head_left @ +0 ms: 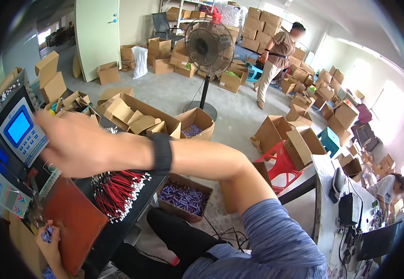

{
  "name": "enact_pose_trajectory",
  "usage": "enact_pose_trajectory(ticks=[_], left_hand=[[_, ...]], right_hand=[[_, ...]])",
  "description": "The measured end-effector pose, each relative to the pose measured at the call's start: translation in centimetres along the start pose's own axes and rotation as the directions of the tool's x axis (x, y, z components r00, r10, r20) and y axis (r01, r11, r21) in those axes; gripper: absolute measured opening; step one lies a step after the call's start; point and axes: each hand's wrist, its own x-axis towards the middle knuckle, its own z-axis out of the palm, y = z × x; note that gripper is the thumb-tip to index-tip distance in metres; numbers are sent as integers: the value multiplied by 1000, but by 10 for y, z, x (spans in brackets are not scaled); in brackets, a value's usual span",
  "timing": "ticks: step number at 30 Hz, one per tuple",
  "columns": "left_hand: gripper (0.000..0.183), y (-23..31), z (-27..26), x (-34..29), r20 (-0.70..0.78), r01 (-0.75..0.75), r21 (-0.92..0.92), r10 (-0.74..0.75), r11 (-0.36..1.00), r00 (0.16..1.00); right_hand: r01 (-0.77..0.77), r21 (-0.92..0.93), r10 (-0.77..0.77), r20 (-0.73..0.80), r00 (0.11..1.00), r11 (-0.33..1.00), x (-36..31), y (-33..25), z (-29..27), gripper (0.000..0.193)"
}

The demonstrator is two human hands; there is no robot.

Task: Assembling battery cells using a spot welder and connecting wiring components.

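My right arm, with a black wristband (161, 153), reaches across to the left. My right hand (79, 144) is blurred beside the keypad of a bench machine (20, 130) with a lit blue screen; its fingers cannot be made out clearly. Lower down, my left hand (48, 244) is closed around a small purple cylinder (47, 234), which looks like a battery cell, just under the machine's metal arms (37, 216). Between my hands lies a reddish-brown board (74, 223). A bundle of red and black wires (116, 193) with white connectors spreads on the dark bench beside it.
A carton of purple cylinders (185, 197) stands on the floor by my knee. Open cartons (137, 111), a standing fan (209, 49) and a red stool (283, 165) are further off. One person (278, 56) stands at the back; another (388, 190) sits at the right.
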Motion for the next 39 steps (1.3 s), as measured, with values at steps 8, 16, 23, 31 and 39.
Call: enact_pose_trajectory(ticks=[8, 16, 23, 31, 39], left_hand=[[36, -6, -7, -9, -27, 25, -64, -27, 998, 999], [36, -10, -4, -7, -11, 8, -77, -9, 997, 1000], [35, -19, -4, -2, 4, -9, -96, 9, 995, 1000], [31, -4, -5, -5, -6, 34, 16, -34, 999, 999], [28, 22, 0, -11, 19, -77, 63, 76, 995, 997]], right_hand=[[136, 180, -157, 109, 982, 974, 36, -66, 11, 26], [-271, -395, 454, 503, 735, 877, -116, 103, 79, 11], [-439, -468, 631, 426, 648, 767, -139, 131, 118, 29], [-434, -454, 620, 447, 644, 778, -139, 139, 135, 25], [-562, -475, 718, 591, 367, 677, -91, 136, 120, 18]])
